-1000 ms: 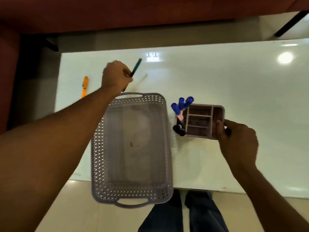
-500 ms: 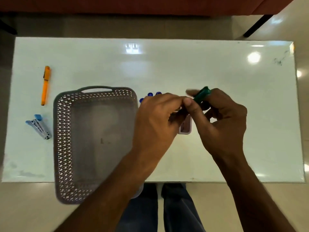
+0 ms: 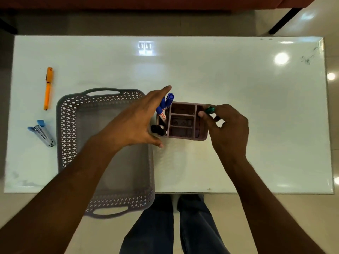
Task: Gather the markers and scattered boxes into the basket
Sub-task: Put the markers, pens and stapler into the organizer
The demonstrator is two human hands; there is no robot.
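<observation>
A grey perforated basket (image 3: 67, 125) with nothing in it sits at the table's left front, overhanging the near edge. Right of it stands a mauve compartment organizer (image 3: 183, 121) holding blue markers (image 3: 166, 105) and black markers (image 3: 158, 129) in its left slot. My right hand (image 3: 227, 129) is shut on a green marker (image 3: 210, 110) over the organizer's right compartment. My left hand (image 3: 135, 121) hovers open with spread fingers beside the organizer's left side, holding nothing. An orange marker (image 3: 48, 88) lies at the far left.
A blue and silver stapler (image 3: 43, 133) lies left of the basket, below the orange marker. The white glossy table (image 3: 256, 107) has its near edge just above my legs. A dark table leg stands at the upper right.
The green marker passed from my left hand to my right hand. My left hand has let go and drawn back left, opening. My right hand brought the marker over the organizer.
</observation>
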